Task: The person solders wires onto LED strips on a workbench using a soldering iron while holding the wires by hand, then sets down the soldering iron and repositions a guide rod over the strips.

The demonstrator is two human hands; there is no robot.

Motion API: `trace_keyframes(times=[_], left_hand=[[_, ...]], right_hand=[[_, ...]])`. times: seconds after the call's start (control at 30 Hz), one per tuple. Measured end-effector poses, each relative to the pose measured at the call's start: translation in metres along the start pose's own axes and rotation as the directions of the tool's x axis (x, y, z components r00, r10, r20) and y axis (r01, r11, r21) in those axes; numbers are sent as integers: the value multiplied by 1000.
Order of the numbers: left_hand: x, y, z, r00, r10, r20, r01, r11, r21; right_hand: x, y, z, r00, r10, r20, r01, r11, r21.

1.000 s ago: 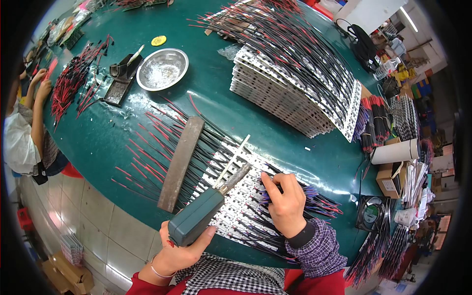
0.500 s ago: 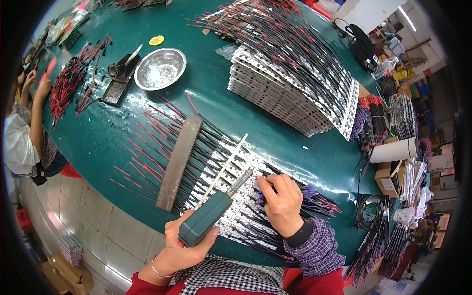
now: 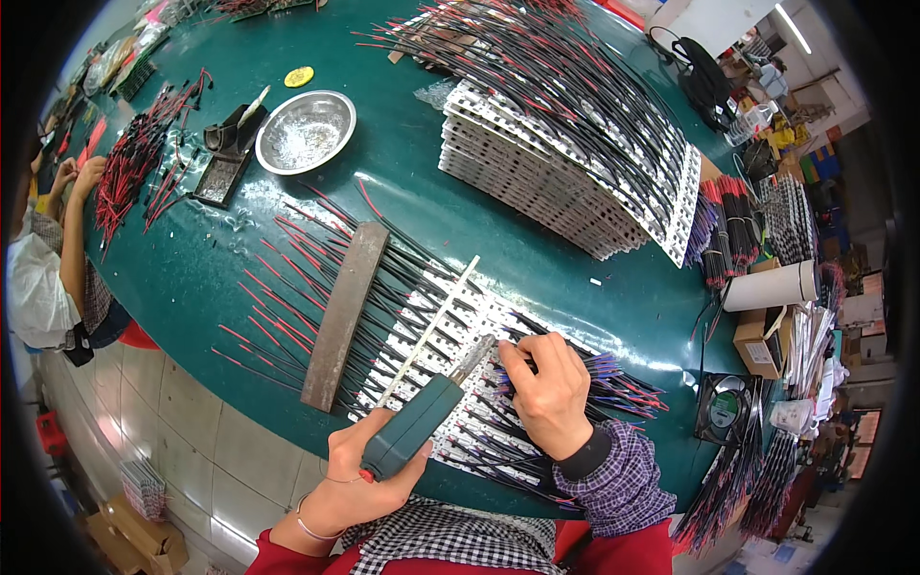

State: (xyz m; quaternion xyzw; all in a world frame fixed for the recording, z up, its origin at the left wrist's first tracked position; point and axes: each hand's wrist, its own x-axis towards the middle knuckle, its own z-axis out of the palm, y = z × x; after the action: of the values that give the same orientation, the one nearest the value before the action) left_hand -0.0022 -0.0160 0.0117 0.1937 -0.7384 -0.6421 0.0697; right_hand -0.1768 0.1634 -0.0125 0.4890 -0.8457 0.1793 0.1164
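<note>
Likely solders, gripping green tool [image 3: 414, 426] in left hand [image 3: 359, 491]. Narrows fingers of right hand [image 3: 553, 395], cannot tell onto what. Needs steady wires [image 3: 618, 385].

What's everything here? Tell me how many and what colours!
Table: one, green, centre
Wired panel: one, white, table's near side
Metal-tipped hand tool: one, dark green, over the panel
Thin strip: one, cream, on the panel
Flat bar: one, brown, left of strip
Panel stack: one, white, beyond strip
Bowl: one, silver, upper left
Disc: one, yellow, beyond bowl
Holder: one, black, left of bowl
Wire heap: one, red and black, table's left
Roll: one, white, right
Fan: one, black, right
Clutter: uncountable, mixed, right
Co-worker's hands: two, left edge
Left hand: one, red sleeve, gripping tool
Right hand: one, purple checked sleeve, over panel
</note>
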Motion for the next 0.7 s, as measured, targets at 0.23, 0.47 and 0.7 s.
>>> trace_keyframes(times=[0.23, 0.47, 0.7], left_hand=[[0, 3, 0, 999, 54, 1, -54, 998, 38], [3, 6, -2, 995, 98, 29, -101, 986, 134], [-1, 8, -5, 986, 159, -57, -153, 984, 94]], right_hand=[[1, 0, 1, 1000, -14, -15, 14, 1000, -11], [2, 0, 2, 1000, -15, -16, 15, 1000, -24], [2, -2, -1, 1000, -2, -3, 2, 1000, -20]])
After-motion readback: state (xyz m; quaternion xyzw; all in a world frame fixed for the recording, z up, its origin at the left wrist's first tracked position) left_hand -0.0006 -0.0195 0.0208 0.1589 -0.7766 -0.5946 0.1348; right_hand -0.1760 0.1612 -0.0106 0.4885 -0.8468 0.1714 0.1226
